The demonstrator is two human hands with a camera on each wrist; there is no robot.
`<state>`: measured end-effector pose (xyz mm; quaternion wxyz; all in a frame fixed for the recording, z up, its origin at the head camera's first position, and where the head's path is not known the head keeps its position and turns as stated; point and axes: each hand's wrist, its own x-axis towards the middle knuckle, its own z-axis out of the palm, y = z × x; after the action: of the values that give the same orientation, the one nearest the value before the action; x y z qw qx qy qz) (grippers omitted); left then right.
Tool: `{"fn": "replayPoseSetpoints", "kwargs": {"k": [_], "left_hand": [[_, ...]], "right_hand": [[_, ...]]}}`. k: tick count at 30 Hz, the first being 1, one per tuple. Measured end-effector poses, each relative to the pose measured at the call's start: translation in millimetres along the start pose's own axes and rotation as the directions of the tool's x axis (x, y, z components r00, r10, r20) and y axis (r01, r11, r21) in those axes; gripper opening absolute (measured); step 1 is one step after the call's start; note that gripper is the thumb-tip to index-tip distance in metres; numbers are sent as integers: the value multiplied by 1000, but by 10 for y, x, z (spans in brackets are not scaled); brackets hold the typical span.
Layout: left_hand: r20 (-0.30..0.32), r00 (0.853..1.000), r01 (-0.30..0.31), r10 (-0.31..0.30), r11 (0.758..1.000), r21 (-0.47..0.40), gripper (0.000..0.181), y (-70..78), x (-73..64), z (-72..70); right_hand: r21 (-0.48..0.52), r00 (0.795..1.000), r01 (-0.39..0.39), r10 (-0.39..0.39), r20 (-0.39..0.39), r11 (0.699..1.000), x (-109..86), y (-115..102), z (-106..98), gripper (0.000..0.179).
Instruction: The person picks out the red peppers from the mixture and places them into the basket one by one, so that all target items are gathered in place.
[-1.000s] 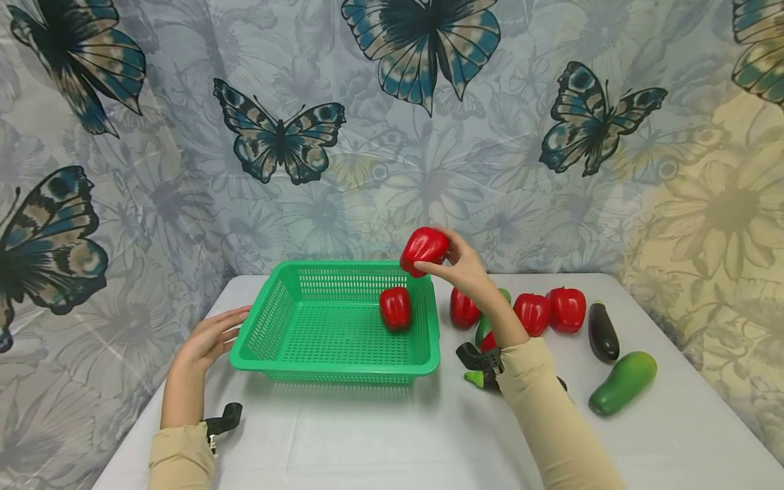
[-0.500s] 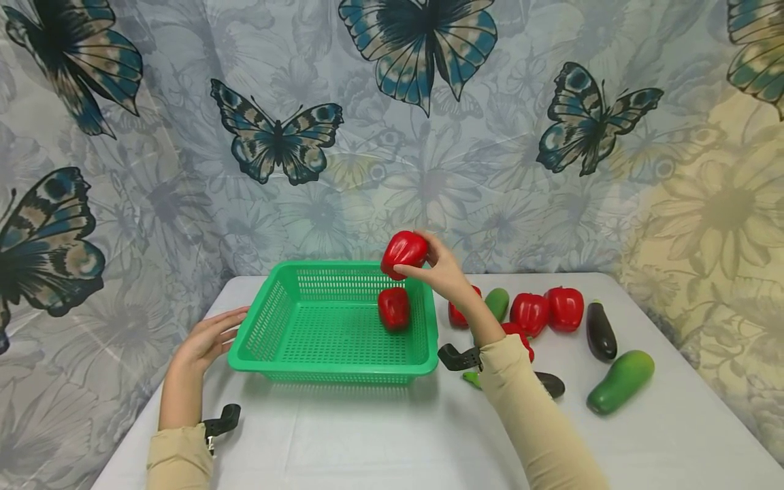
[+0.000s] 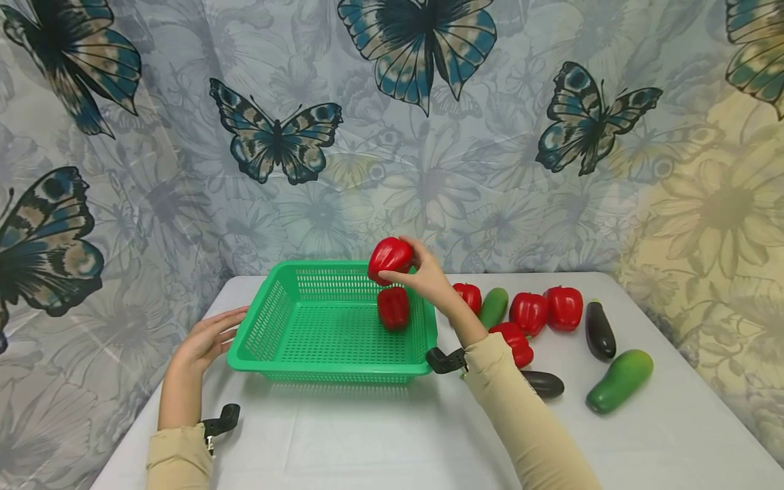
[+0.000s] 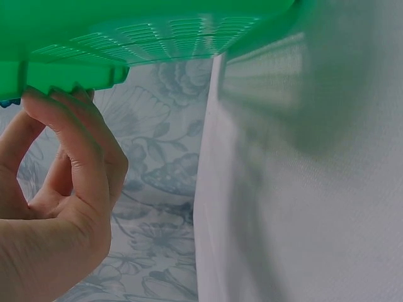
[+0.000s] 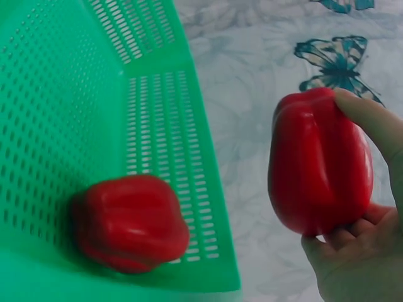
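Observation:
My right hand (image 3: 430, 278) grips a red bell pepper (image 3: 388, 260) between thumb and fingers, above the back right part of a green plastic basket (image 3: 331, 368). In the right wrist view the held pepper (image 5: 320, 163) hangs beside the basket's slotted wall. Another red bell pepper (image 3: 394, 309) lies inside the basket at the right, just below the held one. At the basket's left side is my left hand (image 3: 205, 339), with relaxed, bent fingers. The left wrist view has its fingertips (image 4: 39, 94) right at the underside of the basket's rim (image 4: 69, 77).
Right of the basket on the white table (image 3: 343, 435) lie several more red bell peppers (image 3: 529, 314), a cucumber (image 3: 493, 308), two eggplants (image 3: 601, 331) and a larger green vegetable (image 3: 620, 382). My right forearm partly covers this group. A butterfly-print cloth (image 3: 392, 170) hangs behind the table.
My right hand has carried the bell pepper leftward and slightly down, from the basket's back right corner to over its inside. The left hand stays at the rim.

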<state>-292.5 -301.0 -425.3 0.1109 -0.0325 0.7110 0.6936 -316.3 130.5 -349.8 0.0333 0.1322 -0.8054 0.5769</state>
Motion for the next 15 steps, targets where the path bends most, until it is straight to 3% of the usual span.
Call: {"fn": "replayPoseSetpoints", "kwargs": {"k": [15], "left_hand": [[25,1000,-4,3,1000,2,17,7,-2,-4]], "right_hand": [[-63,1000,-23,23,-13,998,102,32,183,79]]}}
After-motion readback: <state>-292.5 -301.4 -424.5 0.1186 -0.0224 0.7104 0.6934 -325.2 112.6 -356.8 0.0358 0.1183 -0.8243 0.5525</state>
